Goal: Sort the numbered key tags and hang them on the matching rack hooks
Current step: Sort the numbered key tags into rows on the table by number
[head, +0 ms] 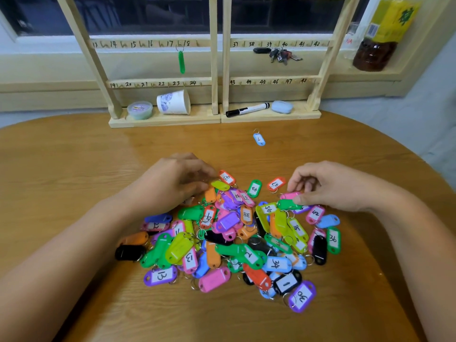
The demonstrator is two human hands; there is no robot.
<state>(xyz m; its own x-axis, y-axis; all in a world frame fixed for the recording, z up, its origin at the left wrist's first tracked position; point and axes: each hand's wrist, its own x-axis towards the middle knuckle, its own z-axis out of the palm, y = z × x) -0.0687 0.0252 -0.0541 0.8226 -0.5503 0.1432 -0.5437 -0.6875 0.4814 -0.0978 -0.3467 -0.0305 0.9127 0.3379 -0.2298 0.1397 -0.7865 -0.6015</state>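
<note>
Tipped paper cup (pixel 174 102), lidded tub (pixel 140 110), marker (pixel 247 110), blue case (pixel 282 106) — bottle (pixel 385 33), keys (pixel 281 55)

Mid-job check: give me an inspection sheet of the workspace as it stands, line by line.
Surface: wooden table, rounded edge.
Job's things: pile of key tags mid-table; one green tag hangs from the rack between 17 and 18; one blue tag lies alone beyond the pile.
Clutter: tipped paper cup, tub, marker and blue case on the rack's base; bunch of keys by hooks 39 to 40.
Hands: left hand curled at the pile's far left edge, grip unclear; right hand pinches a pink tag.
Cables: nothing seen.
Surroundings: dark window behind the rack; bottle on the sill.
</note>
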